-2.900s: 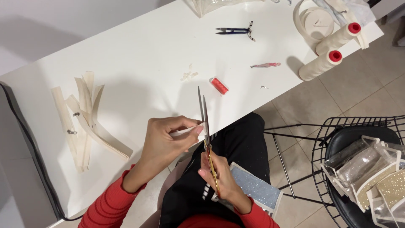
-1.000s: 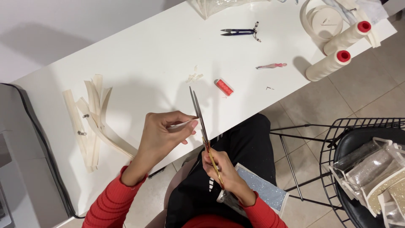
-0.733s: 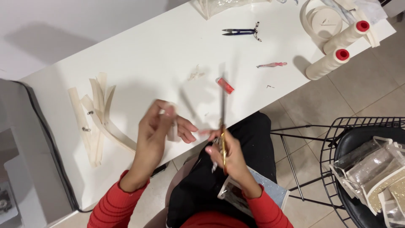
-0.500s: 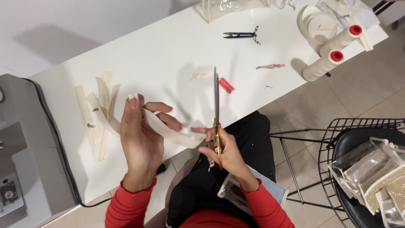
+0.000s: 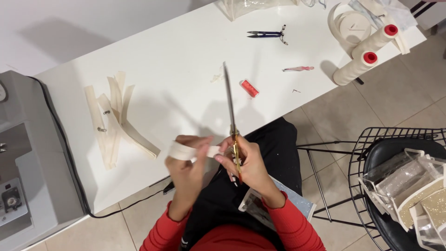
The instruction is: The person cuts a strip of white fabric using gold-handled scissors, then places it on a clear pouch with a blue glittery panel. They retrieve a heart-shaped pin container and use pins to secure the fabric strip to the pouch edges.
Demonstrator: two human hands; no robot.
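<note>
Blue snips (image 5: 265, 34), red spool (image 5: 249, 88), two cream thread cones (image 5: 367, 53) on white table (image 5: 167, 60)

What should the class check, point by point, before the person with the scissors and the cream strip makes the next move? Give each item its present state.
1. Left hand grips the cream strip: ok, the fingers wrap around it.
2. Right hand holds the scissors by the handles: ok.
3. Scissor blades shut and pointing away from the body: ok, they read as one thin line over the white table.
4. Fingers out of the blades' path: ok, both hands sit at the handle end.
5. Strip lies between the blades: not ok, it is beside the handles.
6. Cut mark on the strip: cannot tell, too small to see.
</note>
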